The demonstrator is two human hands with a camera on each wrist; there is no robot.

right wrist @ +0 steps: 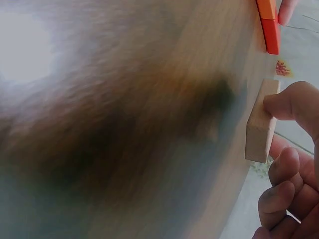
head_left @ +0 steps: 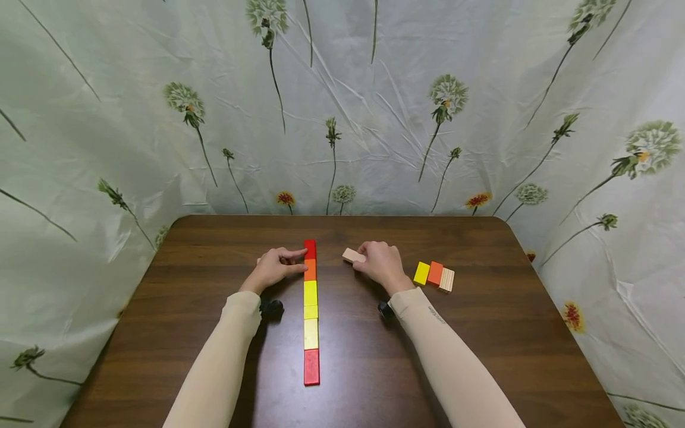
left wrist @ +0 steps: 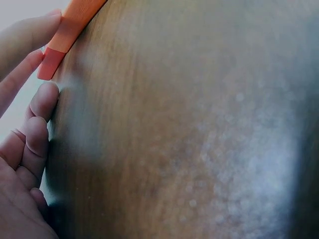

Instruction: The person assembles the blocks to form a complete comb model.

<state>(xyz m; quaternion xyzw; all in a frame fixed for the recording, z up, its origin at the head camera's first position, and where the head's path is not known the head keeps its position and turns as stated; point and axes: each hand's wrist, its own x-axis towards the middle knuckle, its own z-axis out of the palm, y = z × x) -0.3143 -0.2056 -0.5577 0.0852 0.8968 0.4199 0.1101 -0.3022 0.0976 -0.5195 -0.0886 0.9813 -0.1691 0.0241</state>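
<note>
A straight row of blocks runs away from me on the table: a red block (head_left: 310, 248) at the far end, an orange block (head_left: 310, 271), a yellow block (head_left: 310, 293), more yellow and pale blocks, and another red block (head_left: 311, 367) nearest. The fingertips of my left hand (head_left: 274, 267) touch the left side of the row, at the far red and orange blocks. To the right of the row, my right hand (head_left: 382, 263) pinches a plain wooden block (right wrist: 259, 124) between thumb and fingers. In the right wrist view, its other fingers are curled.
Right of my right hand lie a loose yellow block (head_left: 421, 273), an orange block (head_left: 435, 273) and a striped wood block (head_left: 446, 280), close together. Behind the brown table (head_left: 481, 351) hangs a flowered curtain (head_left: 385, 119).
</note>
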